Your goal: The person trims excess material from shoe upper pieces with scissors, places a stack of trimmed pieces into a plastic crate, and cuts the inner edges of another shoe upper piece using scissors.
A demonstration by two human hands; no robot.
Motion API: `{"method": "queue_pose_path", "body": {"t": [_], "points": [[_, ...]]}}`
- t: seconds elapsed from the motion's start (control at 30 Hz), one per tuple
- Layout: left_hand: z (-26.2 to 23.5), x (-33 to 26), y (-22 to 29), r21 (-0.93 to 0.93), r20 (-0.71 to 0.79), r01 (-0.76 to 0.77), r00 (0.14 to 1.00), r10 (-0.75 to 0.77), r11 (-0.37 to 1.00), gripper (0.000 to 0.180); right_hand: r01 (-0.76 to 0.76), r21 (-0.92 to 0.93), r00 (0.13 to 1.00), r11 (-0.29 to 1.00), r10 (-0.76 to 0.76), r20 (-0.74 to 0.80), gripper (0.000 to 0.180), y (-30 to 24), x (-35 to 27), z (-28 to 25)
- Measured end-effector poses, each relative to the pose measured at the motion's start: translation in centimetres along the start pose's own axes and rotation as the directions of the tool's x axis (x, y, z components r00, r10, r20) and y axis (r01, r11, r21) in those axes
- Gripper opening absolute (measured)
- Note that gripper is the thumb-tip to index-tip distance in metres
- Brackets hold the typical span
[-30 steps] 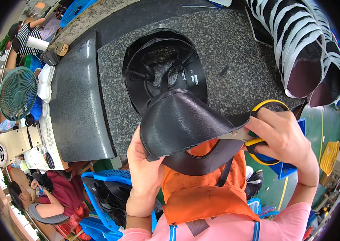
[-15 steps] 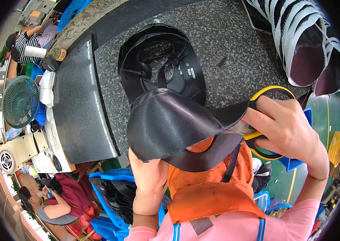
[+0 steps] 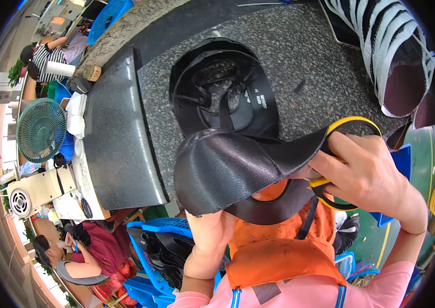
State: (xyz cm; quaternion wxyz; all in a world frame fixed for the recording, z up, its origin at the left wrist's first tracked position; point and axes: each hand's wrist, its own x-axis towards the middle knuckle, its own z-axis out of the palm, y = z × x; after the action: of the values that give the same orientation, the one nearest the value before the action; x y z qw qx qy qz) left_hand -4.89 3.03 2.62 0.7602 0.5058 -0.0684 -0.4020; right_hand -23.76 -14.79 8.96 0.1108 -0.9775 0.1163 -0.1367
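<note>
A black leather shoe upper (image 3: 227, 169) is held up over the near edge of the stone worktop. My left hand (image 3: 209, 231) supports it from below; the fingers are hidden behind the leather. My right hand (image 3: 369, 172) grips scissors (image 3: 353, 120) with yellow and black handles, its fingers through the loops. The scissor blades are hidden by the leather and the hand, at the upper's right end. Just beyond, another black upper (image 3: 266, 110) with white printing lies on the worktop (image 3: 320, 66), its straps crossing the opening.
A dark slab (image 3: 117, 133) borders the worktop's left. White-edged pieces (image 3: 407, 82) stand in a row at the far right. A blue crate (image 3: 158, 256) of black pieces sits below left. A green fan (image 3: 41, 130) and two people (image 3: 81, 262) (image 3: 48, 56) are farther left.
The whole view has shifted, so the worktop and its objects appear farther right and lower. Both hands keep their holds, and the held upper's right part looks slightly more curved.
</note>
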Motion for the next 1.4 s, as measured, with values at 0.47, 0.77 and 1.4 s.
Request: {"method": "queue_pose_path", "body": {"t": [0.47,0.77,1.4], "points": [[-2.2,0.5,-0.1,-0.045,-0.006,0.000,1.000,0.000,0.999,0.044,-0.023,0.215,0.992,0.976,-0.004,0.123,0.069,0.1,0.7,0.9],[-1.4,0.4,0.1,-0.095,-0.067,0.008,0.998,-0.014,0.995,0.037,-0.034,0.232,0.993,0.972,0.006,0.120,0.072,-0.2,0.8,1.5],[-1.0,0.4,0.7,-0.012,-0.038,-0.043,0.998,0.042,0.999,0.041,-0.119,0.335,0.982,0.935,0.061,0.177,0.070,-0.8,0.5,2.2]]}}
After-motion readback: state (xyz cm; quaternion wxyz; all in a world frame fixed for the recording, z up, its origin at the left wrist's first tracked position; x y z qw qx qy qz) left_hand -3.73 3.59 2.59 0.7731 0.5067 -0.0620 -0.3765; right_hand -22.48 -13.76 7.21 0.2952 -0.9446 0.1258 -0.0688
